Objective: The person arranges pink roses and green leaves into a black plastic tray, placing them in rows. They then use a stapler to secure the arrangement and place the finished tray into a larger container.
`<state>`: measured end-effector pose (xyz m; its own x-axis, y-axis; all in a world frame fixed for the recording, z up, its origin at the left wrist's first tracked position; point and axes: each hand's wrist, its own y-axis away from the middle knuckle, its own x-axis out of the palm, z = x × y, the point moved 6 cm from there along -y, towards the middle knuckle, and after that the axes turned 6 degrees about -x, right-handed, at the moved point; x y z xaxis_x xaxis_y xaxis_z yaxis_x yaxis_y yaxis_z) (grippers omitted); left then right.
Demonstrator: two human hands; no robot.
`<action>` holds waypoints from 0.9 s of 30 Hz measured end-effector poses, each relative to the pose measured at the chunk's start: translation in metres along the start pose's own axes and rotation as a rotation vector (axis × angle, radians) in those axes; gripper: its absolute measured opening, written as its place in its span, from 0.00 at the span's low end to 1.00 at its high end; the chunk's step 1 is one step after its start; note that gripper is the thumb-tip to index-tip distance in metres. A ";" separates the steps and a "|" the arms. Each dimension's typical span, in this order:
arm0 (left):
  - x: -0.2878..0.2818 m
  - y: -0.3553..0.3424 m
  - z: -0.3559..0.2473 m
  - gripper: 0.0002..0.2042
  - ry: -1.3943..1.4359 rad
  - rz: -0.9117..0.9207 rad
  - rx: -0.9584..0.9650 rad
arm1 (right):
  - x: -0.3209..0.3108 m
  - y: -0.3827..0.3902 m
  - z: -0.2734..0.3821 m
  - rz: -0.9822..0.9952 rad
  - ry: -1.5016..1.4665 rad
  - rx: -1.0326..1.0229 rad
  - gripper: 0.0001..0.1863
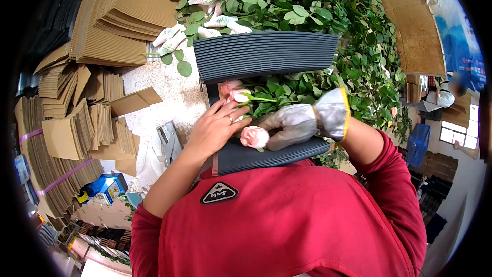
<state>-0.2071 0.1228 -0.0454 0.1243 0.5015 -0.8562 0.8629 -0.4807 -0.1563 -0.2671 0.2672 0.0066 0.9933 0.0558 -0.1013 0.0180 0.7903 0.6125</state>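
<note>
My left hand (220,125), bare with a ring, lies with fingers apart over pink roses (239,95) at the left end of a holder with dark ribbed pads (265,55). My right hand (292,125), in a grey-white glove with a yellow cuff, is curled beside another pink rose (254,136), apparently gripping it at the stem; its fingertips are partly hidden. Green stems and leaves lie between the upper pad and the lower pad (274,156), under and around both hands.
Cardboard stacks (115,10) and loose cut pieces (64,138) cover the left side of the speckled bench (159,87). A metal tool (169,141) lies left of my hand. Leafy stems with white net-sleeved heads (220,20) fill the back. A blue crate (418,143) stands at right.
</note>
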 end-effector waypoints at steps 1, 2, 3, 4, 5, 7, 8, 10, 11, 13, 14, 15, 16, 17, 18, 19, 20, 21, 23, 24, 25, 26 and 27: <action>0.001 -0.002 0.004 0.19 0.032 0.002 -0.028 | -0.005 0.009 0.000 -0.033 0.086 -0.064 0.25; 0.000 -0.004 0.006 0.18 0.061 -0.011 -0.058 | -0.010 0.027 0.013 -0.064 0.029 -0.193 0.22; 0.000 -0.003 0.008 0.17 0.090 -0.021 -0.085 | -0.013 0.041 0.025 -0.076 -0.032 -0.333 0.19; 0.002 -0.003 0.010 0.16 0.071 -0.051 -0.076 | -0.020 0.061 0.041 -0.104 -0.065 -0.418 0.16; 0.007 0.001 0.014 0.15 0.069 -0.062 -0.085 | -0.028 0.081 0.059 -0.117 -0.093 -0.506 0.14; 0.007 -0.002 0.013 0.14 0.087 -0.082 -0.076 | -0.030 0.117 0.086 -0.169 -0.013 -0.526 0.13; 0.005 -0.003 0.012 0.14 0.101 -0.080 -0.085 | -0.026 0.127 0.093 -0.165 0.004 -0.389 0.15; 0.003 -0.006 0.011 0.13 0.092 -0.088 -0.081 | -0.015 0.143 0.092 -0.219 0.035 -0.358 0.15; 0.001 -0.007 0.012 0.14 0.104 -0.069 -0.075 | -0.011 0.153 0.094 -0.323 0.061 -0.469 0.14; 0.003 -0.006 0.010 0.14 0.076 -0.046 -0.067 | -0.008 0.173 0.093 -0.363 0.057 -0.360 0.15; 0.004 -0.009 0.011 0.15 0.063 -0.042 -0.058 | -0.007 0.186 0.094 -0.387 0.059 -0.302 0.16; 0.006 -0.010 0.012 0.15 0.055 -0.028 -0.052 | -0.008 0.198 0.101 -0.476 0.108 -0.357 0.15; 0.007 -0.009 0.012 0.16 0.037 -0.036 -0.057 | -0.008 0.209 0.107 -0.564 0.164 -0.411 0.14; 0.009 -0.007 0.013 0.16 0.039 -0.033 -0.059 | -0.006 0.222 0.114 -0.656 0.223 -0.455 0.13; 0.011 -0.008 0.014 0.16 0.043 -0.031 -0.062 | -0.002 0.231 0.124 -0.756 0.362 -0.478 0.13; 0.010 -0.005 0.014 0.16 0.039 -0.018 -0.074 | 0.004 0.237 0.131 -0.875 0.533 -0.428 0.13; 0.008 -0.005 0.012 0.15 0.046 -0.021 -0.079 | 0.008 0.238 0.132 -0.929 0.573 -0.387 0.14; 0.007 -0.007 0.011 0.15 0.053 -0.029 -0.072 | 0.010 0.239 0.133 -0.981 0.614 -0.347 0.15; 0.009 -0.004 0.015 0.15 0.050 -0.026 -0.079 | 0.013 0.235 0.132 -1.021 0.656 -0.254 0.14; 0.010 -0.004 0.014 0.15 0.056 -0.017 -0.084 | 0.016 0.232 0.132 -1.024 0.685 -0.231 0.13; 0.010 -0.005 0.013 0.15 0.056 -0.015 -0.078 | 0.020 0.229 0.132 -1.025 0.716 -0.209 0.13; 0.008 -0.006 0.013 0.15 0.055 -0.013 -0.074 | 0.021 0.227 0.131 -1.025 0.746 -0.189 0.13; 0.006 -0.005 0.013 0.15 0.045 -0.021 -0.072 | 0.023 0.224 0.126 -1.019 0.775 -0.283 0.14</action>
<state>-0.2171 0.1194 -0.0563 0.1264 0.5431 -0.8301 0.8981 -0.4180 -0.1367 -0.2254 0.3682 0.2401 0.2226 -0.3795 -0.8980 0.5985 0.7803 -0.1814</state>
